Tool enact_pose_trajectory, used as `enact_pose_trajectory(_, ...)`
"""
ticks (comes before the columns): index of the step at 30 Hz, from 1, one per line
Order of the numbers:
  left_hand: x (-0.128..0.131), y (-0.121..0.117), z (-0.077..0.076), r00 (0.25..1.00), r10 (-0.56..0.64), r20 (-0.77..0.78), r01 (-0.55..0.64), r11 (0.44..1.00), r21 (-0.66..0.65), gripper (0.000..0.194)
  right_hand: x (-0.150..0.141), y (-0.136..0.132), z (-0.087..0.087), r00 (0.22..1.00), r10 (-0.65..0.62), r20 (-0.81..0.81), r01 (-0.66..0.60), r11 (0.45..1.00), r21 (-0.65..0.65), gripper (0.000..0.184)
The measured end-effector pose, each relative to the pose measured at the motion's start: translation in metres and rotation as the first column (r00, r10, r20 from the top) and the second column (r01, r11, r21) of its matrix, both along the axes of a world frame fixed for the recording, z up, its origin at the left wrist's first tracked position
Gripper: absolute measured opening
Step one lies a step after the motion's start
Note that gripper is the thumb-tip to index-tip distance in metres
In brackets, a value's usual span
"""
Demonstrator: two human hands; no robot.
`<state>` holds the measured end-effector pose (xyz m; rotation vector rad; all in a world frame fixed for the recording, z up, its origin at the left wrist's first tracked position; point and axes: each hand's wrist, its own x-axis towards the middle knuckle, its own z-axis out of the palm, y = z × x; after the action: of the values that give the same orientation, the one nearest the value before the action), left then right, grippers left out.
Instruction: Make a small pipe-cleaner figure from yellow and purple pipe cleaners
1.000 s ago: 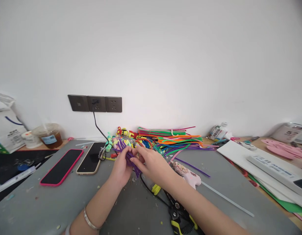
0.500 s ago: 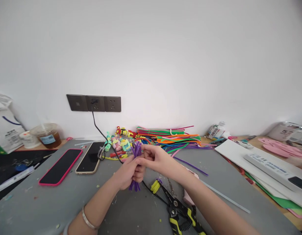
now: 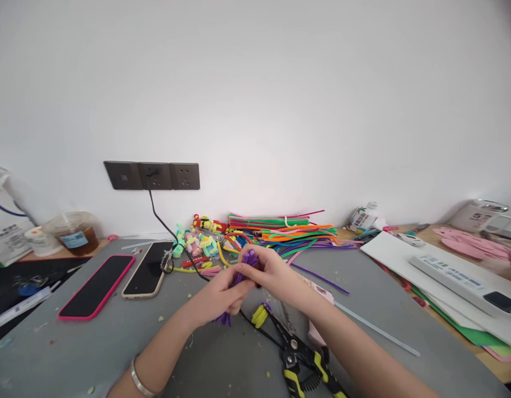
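Note:
A bundle of purple pipe cleaners (image 3: pixel 250 258) is held between both hands above the grey mat. My left hand (image 3: pixel 222 296) is closed round its lower part, with purple ends poking out below. Fingers of my right hand (image 3: pixel 264 271) are closed on the upper part, so most of the bundle is hidden. Just below the hands lies a short yellow bunch (image 3: pixel 259 316) with a bit of purple at its top. Beside it rest black and yellow pliers (image 3: pixel 295 351), jaws toward the yellow bunch. A pink glue gun (image 3: pixel 316 331) is partly covered by my right forearm.
Colourful pipe cleaners (image 3: pixel 280 224) and small fuzzy figures (image 3: pixel 206 243) lie along the wall. Two phones, one pink-cased (image 3: pixel 95 287) and one pale-cased (image 3: pixel 150 271), are at left, near a drink cup (image 3: pixel 77 235). White boards (image 3: pixel 396 262) and a mug (image 3: pixel 481 215) are at right.
The purple bundle was tilted, then upright, and now leans to the right at its top. My right hand has shifted from the bundle's side to its upper end. The view has turned slightly right.

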<state>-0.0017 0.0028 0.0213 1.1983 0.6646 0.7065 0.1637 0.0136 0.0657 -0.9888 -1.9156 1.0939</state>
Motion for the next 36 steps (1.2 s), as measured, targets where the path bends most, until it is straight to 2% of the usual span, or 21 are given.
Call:
enact_pose_trajectory(5, -0.005, 0.008, 0.004, 0.991, 0.13, 0.026, -0.131, 0.988, 0.08, 0.041, 0.017, 0.004, -0.009, 0.978, -0.1, -0.182, 0.069, 0.983, -0.17, 0.036)
enact_pose_trajectory(8, -0.007, 0.013, 0.003, 0.974, 0.222, -0.052, -0.204, 0.951, 0.23, 0.036, 0.024, 0.003, -0.014, 0.955, -0.134, -0.263, 0.085, 0.979, -0.187, 0.037)
enact_pose_trajectory(10, -0.01, 0.015, 0.003, 0.95, 0.28, -0.139, -0.213, 0.906, 0.367, 0.031, 0.026, 0.003, -0.017, 0.944, -0.136, -0.299, 0.077, 0.977, -0.201, 0.036)
enact_pose_trajectory(15, -0.017, 0.019, 0.003, 0.867, 0.419, -0.271, -0.146, 0.733, 0.664, 0.029, 0.029, 0.008, -0.019, 0.943, -0.13, -0.306, 0.05, 0.965, -0.256, 0.038)
enact_pose_trajectory(17, -0.02, 0.021, 0.003, 0.848, 0.43, -0.31, -0.084, 0.686, 0.722, 0.032, 0.03, 0.01, -0.019, 0.949, -0.137, -0.284, 0.056, 0.96, -0.275, 0.04)
enact_pose_trajectory(20, -0.024, 0.023, 0.001, 0.818, 0.441, -0.37, -0.002, 0.644, 0.765, 0.036, 0.034, 0.015, -0.021, 0.961, -0.163, -0.225, 0.096, 0.955, -0.281, 0.04)
enact_pose_trajectory(22, -0.026, 0.025, -0.002, 0.8, 0.451, -0.396, 0.042, 0.616, 0.786, 0.038, 0.037, 0.018, -0.022, 0.972, -0.183, -0.151, 0.143, 0.96, -0.242, 0.035)
enact_pose_trajectory(25, -0.026, 0.027, -0.008, 0.755, 0.5, -0.424, 0.1, 0.551, 0.829, 0.038, 0.042, 0.022, -0.026, 0.974, -0.225, 0.015, 0.225, 0.969, -0.105, 0.023)
enact_pose_trajectory(29, -0.023, 0.029, -0.014, 0.643, 0.595, -0.482, 0.207, 0.471, 0.857, 0.035, 0.046, 0.019, -0.031, 0.941, -0.27, 0.204, 0.249, 0.961, 0.122, 0.013)
enact_pose_trajectory(33, -0.018, 0.029, -0.014, 0.531, 0.654, -0.539, 0.28, 0.465, 0.84, 0.033, 0.05, -0.005, -0.03, 0.851, -0.435, 0.296, 0.338, 0.883, 0.326, 0.013)
enact_pose_trajectory(36, -0.016, 0.027, -0.013, 0.464, 0.665, -0.586, 0.304, 0.501, 0.81, 0.032, 0.059, -0.035, -0.029, 0.797, -0.466, 0.384, 0.359, 0.877, 0.318, 0.016)
